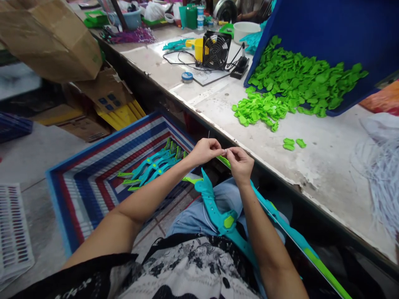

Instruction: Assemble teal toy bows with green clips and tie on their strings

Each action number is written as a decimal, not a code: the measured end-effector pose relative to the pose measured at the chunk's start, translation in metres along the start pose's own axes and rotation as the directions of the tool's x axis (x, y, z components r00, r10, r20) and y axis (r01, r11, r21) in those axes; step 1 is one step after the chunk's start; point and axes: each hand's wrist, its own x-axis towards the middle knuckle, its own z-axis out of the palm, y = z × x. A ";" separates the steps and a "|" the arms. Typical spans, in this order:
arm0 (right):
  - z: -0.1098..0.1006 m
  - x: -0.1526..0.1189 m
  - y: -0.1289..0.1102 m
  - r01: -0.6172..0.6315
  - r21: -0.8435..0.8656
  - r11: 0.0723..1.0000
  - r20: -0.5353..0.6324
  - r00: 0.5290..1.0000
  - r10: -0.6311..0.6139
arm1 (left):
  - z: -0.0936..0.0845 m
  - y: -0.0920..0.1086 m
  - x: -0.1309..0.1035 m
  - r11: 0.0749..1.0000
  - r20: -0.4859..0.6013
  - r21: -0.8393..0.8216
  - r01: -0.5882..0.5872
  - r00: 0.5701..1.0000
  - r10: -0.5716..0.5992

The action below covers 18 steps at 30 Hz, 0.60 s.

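My left hand (pixel 205 151) and my right hand (pixel 240 164) meet fingertip to fingertip over my lap, both pinched. Between them shows a tiny bit of white cord (pixel 225 151), most of it hidden by the fingers. Across my lap lies a teal and green plastic toy bow (pixel 215 207), with a thin white cord curving beside it. Another long teal and green piece (pixel 289 232) runs under my right forearm toward the lower right, a pale line along its edge. Whether the two pieces join is hidden.
On my left, a striped crate (pixel 75 178) holds several toy bows (pixel 156 166). The worktable (pixel 330 166) carries loose green pieces (pixel 258 109), a tipped blue bin (pixel 327 25), a fan (pixel 216 50), a soldering iron stand (pixel 240 67) and white cords (pixel 383 178).
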 end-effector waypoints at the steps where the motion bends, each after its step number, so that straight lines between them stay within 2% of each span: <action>1: -0.001 -0.001 0.000 0.005 -0.001 1.000 -0.001 1.000 -0.005 | 0.001 0.000 -0.001 1.000 0.016 -0.009 0.007 1.000 -0.007; 4: -0.004 -0.005 -0.001 0.088 -0.056 0.995 -0.008 0.996 -0.088 | 0.001 -0.001 -0.003 0.993 0.109 -0.098 0.063 0.993 -0.053; 7: -0.005 -0.009 0.001 0.195 -0.151 0.969 -0.008 0.980 -0.199 | 0.001 -0.003 -0.005 0.987 0.135 -0.122 0.104 0.987 -0.087; 9: -0.004 -0.012 0.004 0.241 -0.212 0.947 0.002 0.969 -0.247 | 0.002 -0.004 -0.006 0.994 0.127 -0.072 0.077 0.990 -0.068; 14: -0.005 -0.016 0.010 0.349 -0.331 0.877 0.025 0.932 -0.362 | 0.004 -0.005 -0.010 0.991 0.143 0.104 -0.083 0.987 0.068; 18: -0.006 -0.013 0.013 0.391 -0.444 0.806 0.061 0.911 -0.408 | 0.011 -0.011 -0.005 0.987 0.091 0.139 -0.083 0.993 0.071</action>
